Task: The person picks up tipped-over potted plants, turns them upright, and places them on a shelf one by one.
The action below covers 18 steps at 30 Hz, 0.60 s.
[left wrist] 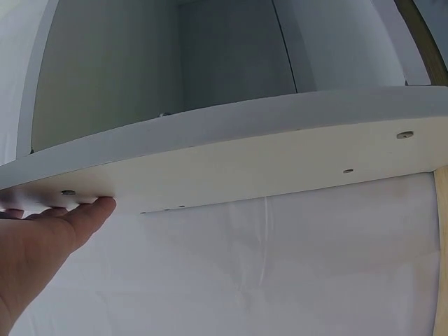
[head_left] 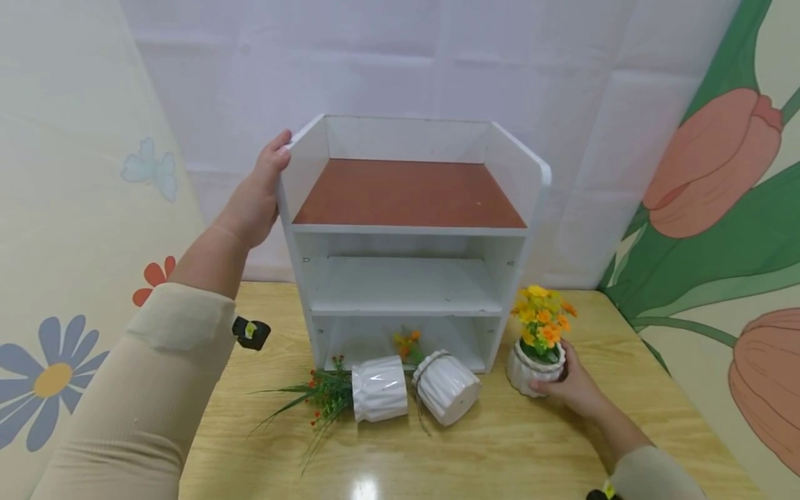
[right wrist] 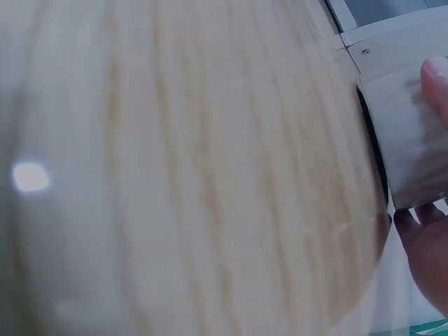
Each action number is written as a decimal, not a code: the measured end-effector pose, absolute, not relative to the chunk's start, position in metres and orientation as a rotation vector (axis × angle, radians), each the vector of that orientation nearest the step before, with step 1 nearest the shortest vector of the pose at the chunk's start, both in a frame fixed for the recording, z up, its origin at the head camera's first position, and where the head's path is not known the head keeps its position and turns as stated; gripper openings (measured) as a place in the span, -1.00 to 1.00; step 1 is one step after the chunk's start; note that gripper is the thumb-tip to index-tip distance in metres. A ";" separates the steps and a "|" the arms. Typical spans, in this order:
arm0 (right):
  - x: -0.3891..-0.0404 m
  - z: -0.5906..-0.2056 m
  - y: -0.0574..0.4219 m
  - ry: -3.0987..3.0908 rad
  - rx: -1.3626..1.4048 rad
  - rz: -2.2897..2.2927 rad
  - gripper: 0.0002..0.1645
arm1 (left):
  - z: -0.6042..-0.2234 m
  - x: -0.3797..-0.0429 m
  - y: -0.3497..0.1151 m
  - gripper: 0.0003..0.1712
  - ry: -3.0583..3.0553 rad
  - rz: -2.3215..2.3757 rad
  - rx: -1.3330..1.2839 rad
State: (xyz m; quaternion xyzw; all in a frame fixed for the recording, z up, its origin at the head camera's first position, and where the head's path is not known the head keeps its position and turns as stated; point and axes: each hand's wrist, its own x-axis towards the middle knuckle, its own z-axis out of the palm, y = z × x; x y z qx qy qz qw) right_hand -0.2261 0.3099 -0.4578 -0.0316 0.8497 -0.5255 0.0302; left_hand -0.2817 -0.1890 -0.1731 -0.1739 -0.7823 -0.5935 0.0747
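A white shelf unit (head_left: 406, 306) with a brown top board stands upright on the table. My left hand (head_left: 253, 201) lies against its outer left side near the top, fingers extended. In the left wrist view those fingers (left wrist: 94, 213) touch the side panel (left wrist: 266, 164). My right hand (head_left: 578, 385) grips a white ribbed flowerpot (head_left: 531, 371) with yellow and orange flowers, right of the unit. The right wrist view shows the fingers around the pot (right wrist: 416, 140); its flowers are out of that view.
Two white pots lie tipped over before the unit. The left pot (head_left: 379, 389) holds red-dotted greenery (head_left: 331, 392); the right pot (head_left: 446, 387) has orange flowers (head_left: 407, 344) reaching into the bottom compartment. Wooden tabletop (head_left: 487, 451) extends in front. A white cloth (head_left: 400, 55) hangs behind.
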 end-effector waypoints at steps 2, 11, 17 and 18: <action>-0.225 -0.458 0.310 2.624 -0.089 -1.616 0.34 | -0.173 -0.282 -0.189 -0.30 -2.348 -1.776 -0.526; -0.220 -0.462 0.307 2.632 -0.086 -1.683 0.28 | -0.173 -0.281 -0.188 -0.30 -2.348 -1.775 -0.532; -0.220 -0.464 0.306 2.633 -0.079 -1.714 0.28 | -0.174 -0.281 -0.188 -0.30 -2.354 -1.754 -0.534; -0.220 -0.464 0.306 2.627 -0.075 -1.721 0.28 | -0.174 -0.281 -0.188 -0.29 -2.358 -1.750 -0.534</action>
